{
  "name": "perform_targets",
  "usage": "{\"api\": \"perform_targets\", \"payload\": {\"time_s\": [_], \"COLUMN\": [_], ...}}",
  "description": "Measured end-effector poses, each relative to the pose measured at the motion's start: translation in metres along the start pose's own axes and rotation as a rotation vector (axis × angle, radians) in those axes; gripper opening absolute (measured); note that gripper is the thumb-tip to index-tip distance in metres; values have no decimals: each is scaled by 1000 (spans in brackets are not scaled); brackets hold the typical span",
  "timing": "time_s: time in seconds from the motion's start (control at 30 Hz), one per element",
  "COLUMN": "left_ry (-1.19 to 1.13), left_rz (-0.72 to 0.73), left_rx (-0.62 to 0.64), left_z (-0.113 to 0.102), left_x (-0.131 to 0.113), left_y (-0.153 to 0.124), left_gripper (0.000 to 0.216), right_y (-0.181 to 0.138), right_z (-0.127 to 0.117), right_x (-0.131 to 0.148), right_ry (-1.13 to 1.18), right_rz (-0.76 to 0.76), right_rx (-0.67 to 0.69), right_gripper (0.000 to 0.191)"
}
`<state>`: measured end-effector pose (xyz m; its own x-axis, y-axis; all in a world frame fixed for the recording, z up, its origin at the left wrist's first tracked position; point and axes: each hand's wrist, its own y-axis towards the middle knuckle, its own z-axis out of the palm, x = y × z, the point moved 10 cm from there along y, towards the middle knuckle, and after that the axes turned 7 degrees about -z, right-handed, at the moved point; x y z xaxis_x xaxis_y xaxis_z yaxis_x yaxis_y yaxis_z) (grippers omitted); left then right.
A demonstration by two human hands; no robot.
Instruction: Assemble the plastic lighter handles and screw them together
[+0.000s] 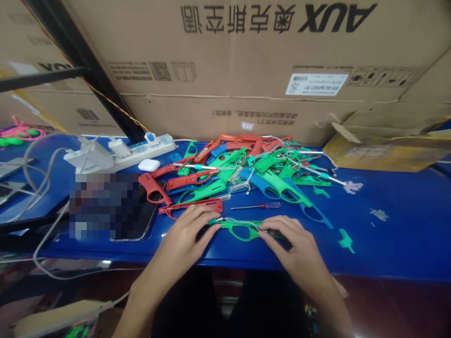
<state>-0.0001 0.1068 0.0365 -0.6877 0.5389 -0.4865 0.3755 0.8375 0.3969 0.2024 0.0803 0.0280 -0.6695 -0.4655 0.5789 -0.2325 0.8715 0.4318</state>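
Note:
A green lighter casing with a ring-shaped trigger guard lies level near the table's front edge, a thin white wire running along its top. My left hand is closed on its left end, thumb and fingers pinching it beside a small dark part. At the other end, my right hand pinches the casing and the wire between thumb and fingers. Just behind lies a small screwdriver with a purple handle. A red casing half rests close beyond my left fingers.
Red, green and blue lighter casings with wires and metal tubes are heaped behind. Small green triggers and a pile of tiny pale pieces lie at right. A tablet, white earbud case and power strip are left; cardboard boxes stand behind.

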Motion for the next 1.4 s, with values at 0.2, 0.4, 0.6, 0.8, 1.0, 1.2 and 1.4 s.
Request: {"api": "perform_targets", "payload": {"time_s": [0.2, 0.4, 0.6, 0.8, 1.0, 1.2, 1.4], "left_ry": [-22, -28, -120, 81, 140, 156, 148], "left_rz": [50, 13, -158, -24, 118, 170, 158], "left_rx": [-29, -42, 24, -61, -88, -134, -187], "left_z": [-4, -8, -1, -10, -10, -8, -11], "left_x": [-3, -4, 8, -5, -23, -34, -33], "left_y": [-2, -5, -6, -5, 0, 11, 9], "left_gripper": [19, 26, 16, 20, 24, 17, 19], "right_y": [0, 1, -3, -4, -6, -12, -12], "right_z": [-2, -9, -12, -11, -16, -23, -21], "right_x": [0, 6, 2, 1, -3, -11, -9], "right_ry": [5, 16, 70, 135, 224, 316, 330], "right_rz": [-13, -42, -11, 2, 34, 59, 55], "right_rx": [-18, -54, -78, -70, -103, -172, -135], "right_gripper": [6, 8, 5, 5, 5, 7, 7]}}
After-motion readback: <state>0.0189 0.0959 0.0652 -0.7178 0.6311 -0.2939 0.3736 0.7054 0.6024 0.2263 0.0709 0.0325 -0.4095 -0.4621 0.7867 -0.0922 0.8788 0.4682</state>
